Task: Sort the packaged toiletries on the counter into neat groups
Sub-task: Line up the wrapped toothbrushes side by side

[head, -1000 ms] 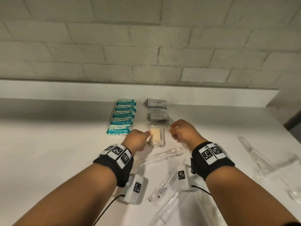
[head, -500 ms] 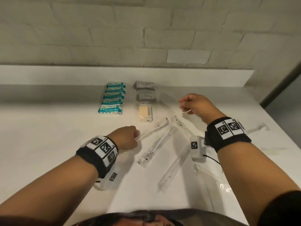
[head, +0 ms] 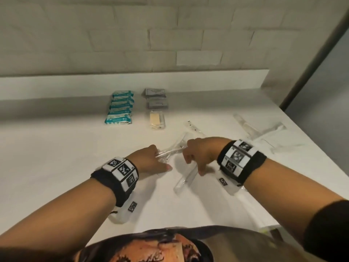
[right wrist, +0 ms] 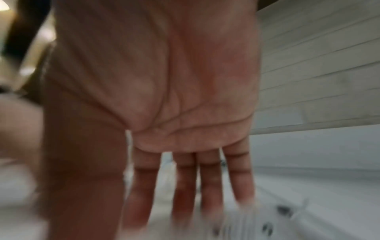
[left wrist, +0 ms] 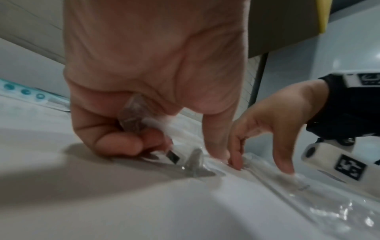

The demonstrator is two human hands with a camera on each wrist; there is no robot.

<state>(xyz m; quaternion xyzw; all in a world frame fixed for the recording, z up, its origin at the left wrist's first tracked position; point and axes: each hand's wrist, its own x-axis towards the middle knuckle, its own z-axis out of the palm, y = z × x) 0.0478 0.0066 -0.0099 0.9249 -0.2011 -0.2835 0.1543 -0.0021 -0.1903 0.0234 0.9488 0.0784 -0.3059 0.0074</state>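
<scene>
Writing: none of the print on the packets is coming out sharp enough to read; only dark square marks are showing on the clear sleeves and square code patterns on the wristbands (head: 120, 170).
Teal packets (head: 119, 107): lying in a neat overlapping row on the surface (head: 56, 148), well beyond the left hand.
Grey sachets (head: 155, 98): sitting in a short column just right of the teal row, beyond both hands.
Tan item in a clear pack (head: 156, 119): lying at the near end of that column, ahead of the gap between the hands.
Clear sleeves (head: 172, 150): long packaged sticks are crossing in a loose heap between and under the two hands; more are lying scattered beyond the right wrist (head: 264, 133).
In the way: the right hand is covering part of the heap in the head view.
Left hand (head: 151, 161): fingers are curling round one end of a clear sleeve (left wrist: 135, 116), knuckles resting on the surface, thumb reaching down to it.
Right hand (head: 200, 154): fingers (right wrist: 207, 181) are stretching out straight, tips pressing down on the sleeves, gripping nothing.
Blur: the right wrist view is smearing heavily.
</scene>
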